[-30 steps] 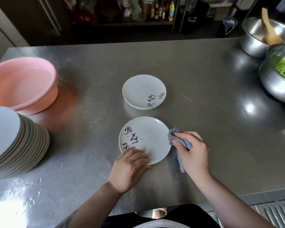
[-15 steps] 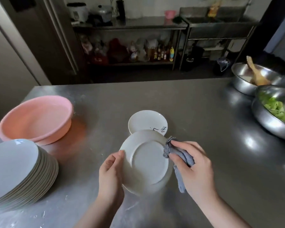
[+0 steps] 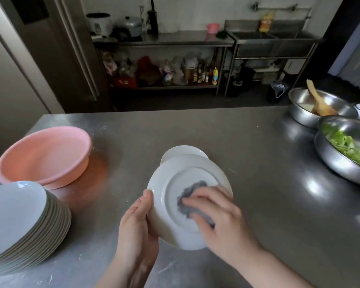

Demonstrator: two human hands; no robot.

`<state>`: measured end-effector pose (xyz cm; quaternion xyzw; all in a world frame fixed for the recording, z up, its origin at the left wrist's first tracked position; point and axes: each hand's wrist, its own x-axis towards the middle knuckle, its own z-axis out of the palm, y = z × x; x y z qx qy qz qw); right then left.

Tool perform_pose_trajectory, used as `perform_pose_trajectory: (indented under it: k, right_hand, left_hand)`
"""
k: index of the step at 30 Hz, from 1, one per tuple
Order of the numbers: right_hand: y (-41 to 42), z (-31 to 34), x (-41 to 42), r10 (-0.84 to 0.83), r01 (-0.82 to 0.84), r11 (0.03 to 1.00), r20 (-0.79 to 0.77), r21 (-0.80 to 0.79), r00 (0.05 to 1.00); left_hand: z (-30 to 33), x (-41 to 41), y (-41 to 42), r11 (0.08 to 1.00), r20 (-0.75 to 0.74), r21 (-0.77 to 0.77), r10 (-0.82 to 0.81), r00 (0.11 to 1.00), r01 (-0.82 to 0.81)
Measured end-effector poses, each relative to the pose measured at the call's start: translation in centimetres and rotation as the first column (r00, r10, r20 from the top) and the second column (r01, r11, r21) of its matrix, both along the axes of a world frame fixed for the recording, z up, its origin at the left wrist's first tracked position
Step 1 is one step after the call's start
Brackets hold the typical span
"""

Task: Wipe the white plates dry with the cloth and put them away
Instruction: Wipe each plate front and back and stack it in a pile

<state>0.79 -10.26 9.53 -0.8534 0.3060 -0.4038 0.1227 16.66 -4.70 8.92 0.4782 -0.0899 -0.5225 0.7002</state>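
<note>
Far left on the steel surface (image 3: 247, 146), a tall stack of grey plates (image 3: 19, 221); just behind it a pink basin (image 3: 44, 154). Centre: left hand (image 3: 136, 227) grips the rim of a white plate (image 3: 175, 179), held tilted above the surface, underside facing the camera, thumb on the edge. Right hand (image 3: 220, 217) presses a grey cloth (image 3: 192, 194) flat on the plate's base, fingers spread over it, blurred. Behind, partly hidden, a small pile of white plates (image 3: 183, 151). Right: metal bowl of greens (image 3: 345, 154), metal bowl with wooden spoon (image 3: 318, 109). No writing readable.
</note>
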Motion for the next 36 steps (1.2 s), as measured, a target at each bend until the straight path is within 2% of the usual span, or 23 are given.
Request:
perform_pose_trajectory:
  k: [3, 4, 7, 9, 13, 14, 18, 21, 22, 26, 30, 32, 34, 36]
  right_hand:
    - [-1.8, 1.2, 1.2, -0.224, 0.216, 0.974, 0.141, 0.066, 0.964]
    - [-1.8, 1.6, 2.0, -0.215, 0.208, 0.976, 0.146, 0.062, 0.966]
    - [0.1, 1.2, 3.2, 0.034, -0.033, 0.999, 0.059, -0.021, 0.998]
    - [0.5, 1.3, 2.7, 0.107, -0.106, 0.994, 0.037, -0.032, 0.994]
    - [-1.4, 3.2, 2.4, -0.11, 0.079, 0.99, 0.298, 0.115, 0.948]
    - [-1.6, 3.9, 2.8, -0.116, 0.082, 0.99, 0.314, 0.118, 0.942]
    - [-1.6, 4.6, 3.6, -0.03, 0.024, 0.999, 0.181, 0.034, 0.983]
    - [-2.6, 4.8, 2.8, -0.197, 0.138, 0.966, 0.273, 0.22, 0.942]
    - [-2.5, 4.8, 3.0, -0.206, 0.148, 0.964, 0.267, 0.22, 0.941]
    - [-0.6, 4.4, 4.4, 0.014, -0.008, 0.999, 0.172, -0.037, 0.985]
    - [-2.4, 4.7, 3.7, -0.149, 0.116, 0.984, 0.272, 0.136, 0.951]
    - [-1.5, 4.9, 4.3, -0.091, 0.078, 0.995, 0.235, 0.066, 0.968]
    - [-0.8, 4.9, 5.0, 0.036, -0.027, 0.999, 0.191, -0.046, 0.981]
    - [-1.5, 5.3, 4.8, 0.054, -0.054, 0.999, 0.21, -0.006, 0.976]
  left_hand:
    - [0.0, -0.8, 0.1, 1.0, 0.022, 0.006, -0.009, 1.0, 0.009]
    - [0.0, -1.0, 0.0, 1.0, 0.017, 0.001, -0.01, 1.0, 0.01]
    - [0.7, -0.9, -0.2, 0.998, 0.006, -0.064, -0.001, 1.0, 0.001]
    - [1.3, -0.4, -0.2, 0.996, 0.06, -0.09, 0.025, 0.998, -0.02]
    - [2.4, -0.4, 0.1, 0.995, 0.295, -0.09, 0.068, 0.953, -0.043]
    - [2.6, -0.5, 0.2, 0.994, 0.346, -0.109, 0.067, 0.936, -0.03]
    - [3.0, -0.6, 0.7, 0.989, 0.449, -0.148, 0.068, 0.891, -0.001]
    - [3.3, -0.5, 0.8, 0.991, 0.452, -0.13, 0.074, 0.889, -0.017]
    - [3.3, -0.6, 0.9, 0.991, 0.443, -0.128, 0.078, 0.893, -0.023]
    - [3.7, -0.5, 1.1, 0.986, 0.403, -0.167, 0.087, 0.911, -0.02]
    - [4.0, -0.9, 0.9, 0.984, 0.322, -0.169, 0.105, 0.941, -0.052]
    - [4.0, -0.7, 0.9, 0.984, 0.37, -0.172, 0.113, 0.922, -0.052]
    - [3.9, -0.4, 1.0, 0.982, 0.402, -0.184, 0.115, 0.908, -0.044]
    - [3.9, -0.2, 0.9, 0.983, 0.368, -0.18, 0.106, 0.924, -0.041]
